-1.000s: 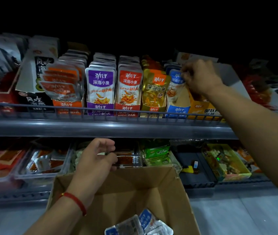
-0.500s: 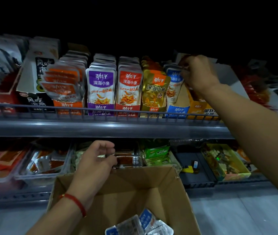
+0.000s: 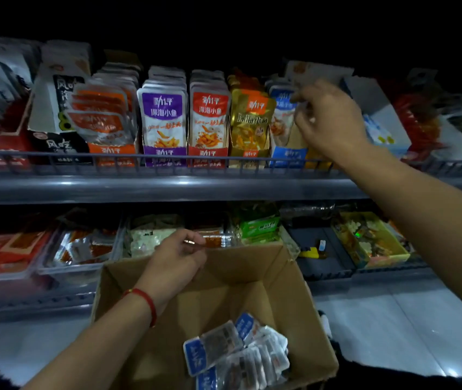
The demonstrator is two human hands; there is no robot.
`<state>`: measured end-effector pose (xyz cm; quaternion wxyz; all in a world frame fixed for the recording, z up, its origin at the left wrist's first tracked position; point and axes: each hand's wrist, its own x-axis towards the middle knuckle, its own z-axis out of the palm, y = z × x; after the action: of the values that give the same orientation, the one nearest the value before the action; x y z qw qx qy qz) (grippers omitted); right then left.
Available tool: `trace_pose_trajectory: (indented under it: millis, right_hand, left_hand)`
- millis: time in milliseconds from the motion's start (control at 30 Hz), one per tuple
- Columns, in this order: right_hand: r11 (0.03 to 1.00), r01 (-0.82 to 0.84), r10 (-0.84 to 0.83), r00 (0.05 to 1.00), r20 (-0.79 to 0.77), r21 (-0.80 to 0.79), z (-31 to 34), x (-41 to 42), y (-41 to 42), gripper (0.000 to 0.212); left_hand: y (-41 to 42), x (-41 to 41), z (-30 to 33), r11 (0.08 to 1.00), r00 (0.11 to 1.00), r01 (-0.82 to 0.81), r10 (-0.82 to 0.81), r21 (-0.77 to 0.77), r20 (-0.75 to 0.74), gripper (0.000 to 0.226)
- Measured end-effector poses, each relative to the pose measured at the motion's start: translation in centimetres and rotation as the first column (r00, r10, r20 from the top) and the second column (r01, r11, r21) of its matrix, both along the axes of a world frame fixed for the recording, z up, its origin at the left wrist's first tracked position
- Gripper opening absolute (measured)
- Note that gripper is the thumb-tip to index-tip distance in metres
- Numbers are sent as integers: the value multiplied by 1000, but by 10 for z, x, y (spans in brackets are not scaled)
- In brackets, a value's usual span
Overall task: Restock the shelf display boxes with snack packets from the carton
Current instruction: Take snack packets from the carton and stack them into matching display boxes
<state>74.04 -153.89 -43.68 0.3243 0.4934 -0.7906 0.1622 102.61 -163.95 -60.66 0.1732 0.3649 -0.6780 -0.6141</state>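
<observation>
Dim shop aisle, two shelf tiers across the frame. In the lower centre, an open brown carton with blue-and-white snack packets heaped loose on its floor toward the bottom edge.

Left hand, a red string at the wrist, gripping the carton's far rim at centre, fingers curled over the cardboard edge, thumb on the near side.

Right hand raised in the upper right of the frame, at the blue display box on the top shelf, fingertips bunched beside the upright blue packets standing in it. Whether those fingers pinch a packet or only touch its edge: cannot tell, blurred and partly hidden by the hand itself.

Left of the blue box, in a row along the wire shelf rail: a gold box, a red box, a purple box, each packed with upright packets, then an orange box whose packets lean forward. Further to the upper left, a black-and-white box. Just right of the blue box, a yellow-orange box mostly behind the right wrist.

On the lower shelf, behind the carton: clear trays with red packets at left, green packets at centre, a dark tray and a yellow box at right. Pale tiled floor at lower right.
</observation>
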Motion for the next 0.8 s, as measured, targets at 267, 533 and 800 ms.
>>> trace_pose_trajectory:
  millis: [267, 533, 800]
  right_hand:
    - [949, -227, 159, 944, 288, 218, -105, 80, 84, 23]
    - [837, -409, 203, 849, 487, 365, -137, 99, 93, 27]
    - [778, -437, 170, 838, 518, 452, -151, 101, 94, 24]
  left_hand:
    - [34, -8, -80, 707, 617, 692, -475, -147, 627, 17]
    - [30, 18, -169, 132, 261, 964, -351, -229, 899, 93]
    - [34, 10, -169, 302, 309, 933, -388, -197, 868, 79]
